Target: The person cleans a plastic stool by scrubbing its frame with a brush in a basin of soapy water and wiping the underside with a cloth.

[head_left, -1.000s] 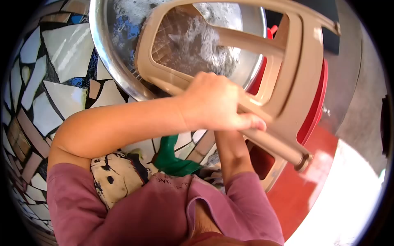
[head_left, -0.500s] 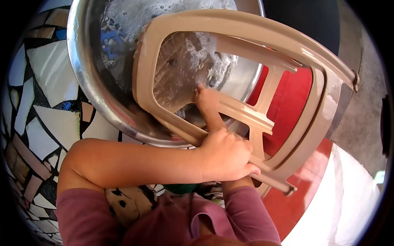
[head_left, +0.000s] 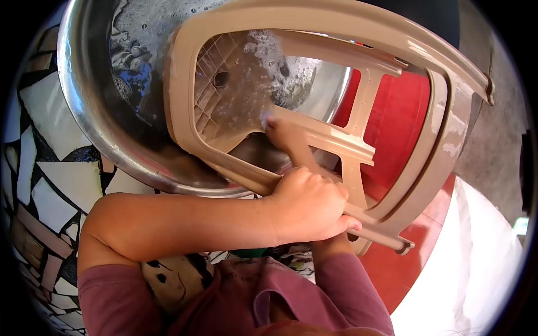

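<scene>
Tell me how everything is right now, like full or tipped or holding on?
Metal basin: holding water.
Water: foamy, with bubbles.
Tan plastic frame: tilted, partly over the basin.
Left hand: closed on the frame's edge.
Right hand: seen through the frame's opening, blurred; can't tell if it grips anything.

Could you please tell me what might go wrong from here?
The plastic frame might slip or tip, since it slants over the metal basin and the left hand grips a bar on its near side. The right hand, reaching inside the frame, could get knocked if it shifts. A sudden drop could also splash the foamy water over the rim.
</scene>
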Demonstrator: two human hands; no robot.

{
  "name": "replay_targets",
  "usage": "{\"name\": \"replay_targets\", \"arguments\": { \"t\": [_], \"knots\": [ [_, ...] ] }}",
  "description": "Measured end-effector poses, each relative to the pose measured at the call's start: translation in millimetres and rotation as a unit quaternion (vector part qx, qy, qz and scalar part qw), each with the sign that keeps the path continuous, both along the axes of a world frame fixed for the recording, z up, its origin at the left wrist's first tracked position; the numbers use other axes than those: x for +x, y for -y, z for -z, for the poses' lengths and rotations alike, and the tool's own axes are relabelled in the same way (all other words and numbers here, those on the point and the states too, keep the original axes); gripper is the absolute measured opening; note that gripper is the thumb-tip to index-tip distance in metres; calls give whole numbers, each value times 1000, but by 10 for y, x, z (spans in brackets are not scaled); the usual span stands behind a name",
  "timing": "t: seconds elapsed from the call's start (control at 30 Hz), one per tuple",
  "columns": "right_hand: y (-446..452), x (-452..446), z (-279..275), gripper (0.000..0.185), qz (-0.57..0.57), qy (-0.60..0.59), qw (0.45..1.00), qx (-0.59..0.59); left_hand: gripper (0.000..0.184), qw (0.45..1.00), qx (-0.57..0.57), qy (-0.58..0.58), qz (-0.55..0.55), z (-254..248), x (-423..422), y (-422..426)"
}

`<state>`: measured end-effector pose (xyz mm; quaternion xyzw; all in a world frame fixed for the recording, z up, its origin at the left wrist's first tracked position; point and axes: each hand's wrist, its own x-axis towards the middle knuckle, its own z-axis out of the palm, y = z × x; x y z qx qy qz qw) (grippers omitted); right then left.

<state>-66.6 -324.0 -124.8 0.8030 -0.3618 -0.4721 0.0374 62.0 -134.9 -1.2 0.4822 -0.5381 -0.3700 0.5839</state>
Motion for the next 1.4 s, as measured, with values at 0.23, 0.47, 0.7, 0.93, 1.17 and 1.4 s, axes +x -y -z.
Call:
{"name": "replay_targets", "arguments": {
  "t": [0.23, 0.47, 0.7, 0.93, 1.17, 1.4],
  "knots": [
    [147, -32, -259, 34, 51, 104, 993, -9, 58, 998, -35, 23, -43, 18, -42, -28],
    [59, 82, 136, 38, 92, 130, 986, -58, 60, 999, -26, 5, -47, -20, 6, -27],
    [-256, 99, -103, 32, 118, 109, 987, -26, 62, 1000, 10, 16, -23, -141, 336, -4],
    [331, 500, 519, 24, -40, 224, 966, -120, 64, 1000, -15, 7, -14, -50, 353, -51],
    [-102, 99, 4, 25, -1, 115, 992, -52, 65, 999, -24, -20, -27, -91, 346, 65],
    [452, 615, 440, 30, 17, 212, 959, -189, 63, 1000, -8, 23, 3, 45, 315, -30]
  ]
}}
